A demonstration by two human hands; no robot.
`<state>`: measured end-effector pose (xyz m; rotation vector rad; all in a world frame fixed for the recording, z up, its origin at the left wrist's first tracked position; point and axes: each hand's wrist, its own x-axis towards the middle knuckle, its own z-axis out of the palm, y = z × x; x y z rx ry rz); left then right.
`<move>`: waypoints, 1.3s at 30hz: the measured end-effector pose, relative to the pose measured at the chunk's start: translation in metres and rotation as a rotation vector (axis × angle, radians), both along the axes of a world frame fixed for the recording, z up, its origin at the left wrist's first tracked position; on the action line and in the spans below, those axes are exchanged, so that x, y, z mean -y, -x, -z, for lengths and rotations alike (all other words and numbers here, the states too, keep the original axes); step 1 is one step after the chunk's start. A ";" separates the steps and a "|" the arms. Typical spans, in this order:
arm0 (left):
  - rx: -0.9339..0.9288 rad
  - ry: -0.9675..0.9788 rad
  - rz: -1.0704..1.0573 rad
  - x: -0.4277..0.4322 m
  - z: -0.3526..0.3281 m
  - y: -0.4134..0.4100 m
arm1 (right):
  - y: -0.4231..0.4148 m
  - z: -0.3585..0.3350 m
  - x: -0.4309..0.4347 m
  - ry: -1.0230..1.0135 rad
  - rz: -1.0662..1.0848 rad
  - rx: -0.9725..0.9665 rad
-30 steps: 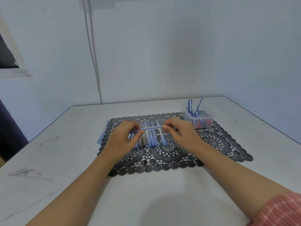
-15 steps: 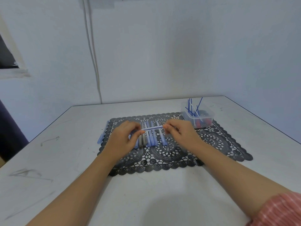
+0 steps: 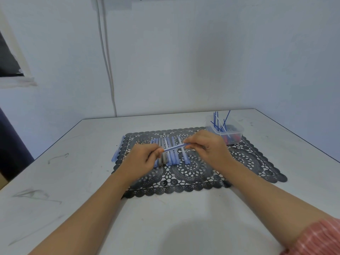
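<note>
Head view, looking down: pinching the left end of a blue pen with the left hand, thumb and fingers curling round it; pinching the right end with the right hand, fingertips closing on the barrel. Holding the pen crosswise, right end slightly higher, just above a row of pens lying side by side on a black lace mat. Sitting at the mat's far right corner, a clear plastic box with thin blue refills leaning inside. Lying along the mat's left edge, a lone pen. Spreading beneath, a white table.
</note>
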<state>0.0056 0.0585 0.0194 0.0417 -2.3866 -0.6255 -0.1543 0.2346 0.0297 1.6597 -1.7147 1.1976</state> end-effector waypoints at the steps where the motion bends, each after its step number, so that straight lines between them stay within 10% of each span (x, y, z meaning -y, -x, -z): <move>1: 0.029 -0.012 -0.003 0.000 0.001 0.000 | 0.000 0.000 0.000 -0.006 -0.005 -0.005; 26: -0.192 0.163 -0.009 0.000 -0.004 0.003 | -0.008 0.004 0.005 -0.258 -0.022 0.292; 39: -0.240 0.165 -0.051 -0.006 -0.006 0.007 | -0.010 0.003 0.003 -0.079 -0.012 0.273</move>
